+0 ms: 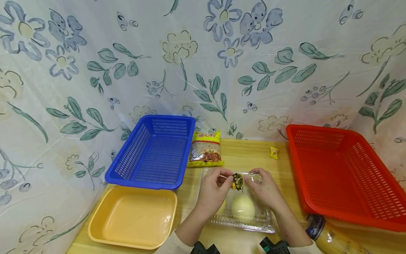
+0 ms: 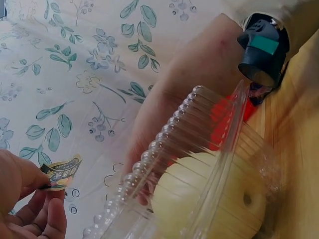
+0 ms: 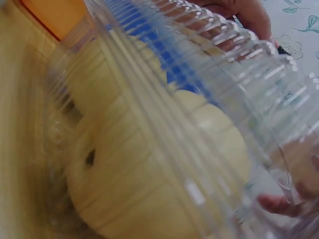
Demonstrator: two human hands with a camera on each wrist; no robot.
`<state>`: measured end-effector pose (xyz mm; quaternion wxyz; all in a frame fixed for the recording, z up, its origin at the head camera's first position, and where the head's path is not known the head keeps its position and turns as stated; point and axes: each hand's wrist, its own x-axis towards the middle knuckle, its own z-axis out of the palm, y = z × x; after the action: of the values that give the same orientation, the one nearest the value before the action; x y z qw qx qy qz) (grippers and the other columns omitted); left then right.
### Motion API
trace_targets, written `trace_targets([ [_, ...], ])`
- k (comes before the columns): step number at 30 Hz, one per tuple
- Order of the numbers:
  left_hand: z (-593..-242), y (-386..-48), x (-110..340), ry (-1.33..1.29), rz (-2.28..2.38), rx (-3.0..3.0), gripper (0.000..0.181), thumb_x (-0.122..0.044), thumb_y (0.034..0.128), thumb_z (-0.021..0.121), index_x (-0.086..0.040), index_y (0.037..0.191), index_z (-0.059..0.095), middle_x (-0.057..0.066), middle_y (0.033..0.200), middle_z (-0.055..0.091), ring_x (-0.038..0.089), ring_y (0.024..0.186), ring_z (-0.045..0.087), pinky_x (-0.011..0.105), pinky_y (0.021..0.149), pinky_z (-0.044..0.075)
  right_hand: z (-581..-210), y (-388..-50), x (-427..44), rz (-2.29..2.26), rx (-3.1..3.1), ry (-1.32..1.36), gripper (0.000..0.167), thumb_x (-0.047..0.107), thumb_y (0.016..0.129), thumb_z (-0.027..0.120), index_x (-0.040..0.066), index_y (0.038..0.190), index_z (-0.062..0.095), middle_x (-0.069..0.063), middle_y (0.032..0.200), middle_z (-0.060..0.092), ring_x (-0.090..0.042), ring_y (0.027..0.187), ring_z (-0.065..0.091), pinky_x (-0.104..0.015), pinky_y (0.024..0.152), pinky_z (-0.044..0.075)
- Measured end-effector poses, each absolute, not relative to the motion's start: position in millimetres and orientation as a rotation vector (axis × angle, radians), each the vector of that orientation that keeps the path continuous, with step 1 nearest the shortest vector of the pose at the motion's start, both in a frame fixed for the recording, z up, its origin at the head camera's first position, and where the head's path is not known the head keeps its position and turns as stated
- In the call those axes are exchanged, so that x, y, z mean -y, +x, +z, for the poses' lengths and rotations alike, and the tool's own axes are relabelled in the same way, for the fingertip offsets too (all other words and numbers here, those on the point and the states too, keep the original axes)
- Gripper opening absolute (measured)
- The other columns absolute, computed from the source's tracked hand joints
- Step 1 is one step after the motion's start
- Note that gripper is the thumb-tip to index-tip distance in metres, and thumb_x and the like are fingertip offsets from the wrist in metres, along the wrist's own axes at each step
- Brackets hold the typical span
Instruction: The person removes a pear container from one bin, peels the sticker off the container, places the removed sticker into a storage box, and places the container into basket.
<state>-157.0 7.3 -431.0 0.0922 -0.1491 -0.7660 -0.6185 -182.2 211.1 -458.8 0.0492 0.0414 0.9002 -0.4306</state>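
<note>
1. Writing is not seen on the yellow tray (image 1: 133, 218) or the blue basket (image 1: 155, 155) behind it; both are untouched.
2. Red characters, 通心粉 (macaroni, if read rightly), are printed across the pasta bag (image 1: 206, 150); no brand can be made out.
3. Between the left hand's (image 1: 211, 190) thumb and forefinger a black-and-gold sticker (image 1: 238, 181) is pinched above the clear box (image 1: 265, 226); its lettering is too small to be read.
4. Peeling is judged nearly or wholly done; the pale fruit (image 1: 243, 206) is still enclosed in the box.
5. The lid's far right corner is gripped, it seems, by the curled right hand (image 1: 268, 188).
6. Legible words are offered neither by the small yellow packet (image 1: 274, 152) nor by the spaghetti pack (image 1: 333, 234) near the red basket (image 1: 323, 169).
</note>
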Motion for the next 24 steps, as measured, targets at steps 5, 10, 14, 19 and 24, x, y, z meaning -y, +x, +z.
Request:
trace_targets([
  [5, -427.8, -153.7, -8.0, -0.427, -2.02, 2.263, 0.01, -0.013, 0.0965, 0.07, -0.008, 0.105, 0.073, 0.011, 0.1, 0.074, 0.01, 0.078, 0.067, 0.018, 0.067, 0.054, -457.8, -181.1, -211.3, -1.32, -2.754, 0.109, 0.051, 0.049, 0.098, 0.064, 0.01, 0.13, 0.056, -0.023, 0.145, 0.046, -0.038, 0.124, 0.054, -0.051, 0.1, 0.047],
  [10, -427.6, -151.1, -11.0, -0.426, -2.081, 2.286, 0.011, -0.013, 0.0967, 0.069, -0.008, 0.106, 0.071, 0.012, 0.098, 0.073, 0.011, 0.076, 0.066, 0.017, 0.061, 0.052, -456.5, -180.2, -211.5, -1.331, -2.739, 0.128, 0.047, 0.044, 0.098, 0.065, 0.011, 0.131, 0.056, -0.023, 0.148, 0.044, -0.041, 0.124, 0.056, -0.047, 0.094, 0.05],
  [14, -426.2, -147.2, -10.0, -0.386, -2.11, 2.306, 0.012, -0.012, 0.0956, 0.07, -0.008, 0.106, 0.07, 0.01, 0.097, 0.072, 0.014, 0.076, 0.068, 0.018, 0.061, 0.054, -456.6, -180.7, -210.4, -1.346, -2.74, 0.117, 0.049, 0.045, 0.098, 0.065, 0.01, 0.13, 0.056, -0.023, 0.147, 0.044, -0.041, 0.125, 0.053, -0.053, 0.1, 0.047],
  [19, -425.7, -139.9, -3.4, -0.363, -2.093, 2.341, 0.014, -0.012, 0.0943, 0.071, -0.005, 0.106, 0.07, 0.013, 0.097, 0.072, 0.016, 0.074, 0.068, 0.019, 0.061, 0.054, -456.8, -181.5, -209.5, -1.328, -2.743, 0.116, 0.057, 0.053, 0.097, 0.064, 0.009, 0.131, 0.055, -0.024, 0.148, 0.044, -0.043, 0.132, 0.048, -0.062, 0.106, 0.042],
  [24, -427.6, -131.0, 5.9, -0.307, -2.07, 2.394, 0.014, -0.014, 0.0942, 0.071, -0.006, 0.106, 0.07, 0.011, 0.099, 0.071, 0.015, 0.073, 0.068, 0.019, 0.058, 0.053, -456.1, -180.4, -209.8, -1.319, -2.733, 0.123, 0.059, 0.055, 0.097, 0.062, 0.01, 0.133, 0.054, -0.025, 0.152, 0.041, -0.048, 0.137, 0.045, -0.067, 0.108, 0.039],
])
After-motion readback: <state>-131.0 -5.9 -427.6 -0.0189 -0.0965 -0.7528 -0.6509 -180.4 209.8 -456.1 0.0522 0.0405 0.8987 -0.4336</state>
